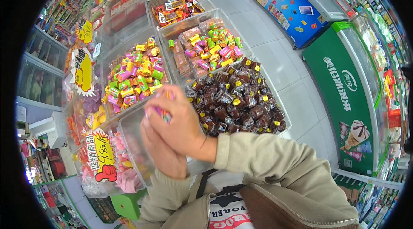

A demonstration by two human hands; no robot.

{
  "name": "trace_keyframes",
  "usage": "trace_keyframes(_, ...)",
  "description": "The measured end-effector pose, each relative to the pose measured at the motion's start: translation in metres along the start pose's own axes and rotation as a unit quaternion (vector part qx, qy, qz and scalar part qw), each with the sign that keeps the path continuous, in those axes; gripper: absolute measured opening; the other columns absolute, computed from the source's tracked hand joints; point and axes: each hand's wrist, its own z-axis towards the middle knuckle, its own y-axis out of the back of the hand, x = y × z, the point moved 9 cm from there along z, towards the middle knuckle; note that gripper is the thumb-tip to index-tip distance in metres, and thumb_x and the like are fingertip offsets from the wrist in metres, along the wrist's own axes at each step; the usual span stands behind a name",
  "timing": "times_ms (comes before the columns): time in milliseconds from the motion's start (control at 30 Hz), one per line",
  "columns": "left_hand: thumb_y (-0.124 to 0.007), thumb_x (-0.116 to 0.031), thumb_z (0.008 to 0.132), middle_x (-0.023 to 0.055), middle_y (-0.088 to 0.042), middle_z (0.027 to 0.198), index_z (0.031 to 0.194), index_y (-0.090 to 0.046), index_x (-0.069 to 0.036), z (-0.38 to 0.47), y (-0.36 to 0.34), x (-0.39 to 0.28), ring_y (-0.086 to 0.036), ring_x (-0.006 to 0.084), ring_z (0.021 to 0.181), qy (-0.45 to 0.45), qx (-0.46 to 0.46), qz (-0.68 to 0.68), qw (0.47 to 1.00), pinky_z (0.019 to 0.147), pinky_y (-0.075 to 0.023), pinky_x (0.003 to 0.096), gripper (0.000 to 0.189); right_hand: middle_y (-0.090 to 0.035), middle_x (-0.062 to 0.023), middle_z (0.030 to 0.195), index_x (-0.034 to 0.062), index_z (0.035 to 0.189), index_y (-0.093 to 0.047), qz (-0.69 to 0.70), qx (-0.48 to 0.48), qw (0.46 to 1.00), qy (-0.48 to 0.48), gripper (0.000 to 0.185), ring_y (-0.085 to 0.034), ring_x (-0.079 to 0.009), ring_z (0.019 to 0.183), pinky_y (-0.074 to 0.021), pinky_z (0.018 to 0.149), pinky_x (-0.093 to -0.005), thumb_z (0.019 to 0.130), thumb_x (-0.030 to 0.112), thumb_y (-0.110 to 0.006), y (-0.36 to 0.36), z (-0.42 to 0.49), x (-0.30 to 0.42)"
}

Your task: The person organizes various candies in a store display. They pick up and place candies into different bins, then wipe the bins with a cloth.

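My right hand (180, 117) and my left hand (159, 151) are pressed together in front of me. Small wrapped candies (164, 114) in bright foil show between the fingers; how many is hidden. Just beyond the fingertips lies a heap of pink, yellow and green wrapped candies (142, 70) in a clear plastic bin. To the right of my right hand, brown candies (237, 100) in clear wrappers with yellow dots fill another bin. Under my hands is a clear bin with a translucent wall (130, 132).
Farther off, more colourful candies (222, 43) lie over pink-brown packs (180, 59). Red-orange packets (177, 8) fill the bin behind. Cardboard signs (105, 156) stand at the left. A green freezer (342, 100) and a blue freezer (284, 3) flank the tiled aisle (271, 48).
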Motion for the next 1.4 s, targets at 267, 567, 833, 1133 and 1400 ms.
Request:
trace_keyframes(267,-0.055,-0.054,0.106,0.0032,-0.066,0.125,0.13,-0.059,-0.018,0.165,-0.114,0.08,-0.065,0.0207,0.112,0.175,0.081,-0.091,0.977,0.094,-0.0561,0.0447,0.043,-0.073,-0.0195,0.102,0.0068,0.096,-0.08,-0.077,0.038,0.992,-0.091,0.026,-0.071,-0.0365,0.096,-0.056,0.086,-0.0445,0.089,0.027,-0.066,0.045,0.176,-0.101)
trace_keyframes(567,-0.053,-0.059,0.104,0.0049,-0.064,0.124,0.125,-0.061,-0.017,0.255,-0.108,0.173,-0.06,0.0258,0.118,0.271,-0.078,-0.098,0.954,0.096,-0.0516,0.0573,0.047,-0.072,-0.0123,0.086,0.0,0.093,-0.073,0.007,0.154,0.981,-0.116,0.025,-0.068,-0.0235,0.074,-0.0517,0.066,-0.0401,0.095,0.021,-0.059,0.016,0.238,-0.229)
trace_keyframes(833,-0.051,-0.051,0.106,0.0154,-0.057,0.14,0.145,-0.046,-0.013,0.264,-0.087,0.162,-0.057,0.0354,0.129,0.209,-0.085,-0.065,0.972,0.111,-0.0409,0.0626,0.055,-0.067,-0.0237,0.133,-0.002,0.132,-0.067,0.004,0.13,0.976,-0.174,0.052,-0.063,-0.0321,0.125,-0.0462,0.106,-0.0396,0.1,0.038,-0.056,0.013,0.241,-0.243)
trace_keyframes(1133,-0.05,-0.03,0.109,0.0231,-0.056,0.143,0.149,-0.044,0.005,0.161,-0.063,0.062,-0.057,0.0335,0.129,0.171,0.156,-0.11,0.967,0.111,-0.0491,0.0502,0.054,-0.071,-0.0113,0.118,-0.0019,0.128,-0.065,0.066,0.164,0.97,-0.167,0.035,-0.064,-0.0192,0.111,-0.0515,0.092,-0.0337,0.098,0.014,-0.056,0.048,0.166,-0.113)
trace_keyframes(1400,-0.055,-0.023,0.105,0.0191,-0.064,0.135,0.146,-0.052,0.002,0.022,0.16,0.044,-0.062,0.03,0.127,0.216,0.015,0.193,0.957,0.108,-0.0504,0.0419,0.048,-0.057,-0.0132,0.137,0.0043,0.145,-0.054,0.099,0.392,0.909,-0.101,0.048,-0.053,-0.0247,0.131,-0.0474,0.105,-0.0375,0.097,-0.001,-0.054,0.012,-0.071,0.028)
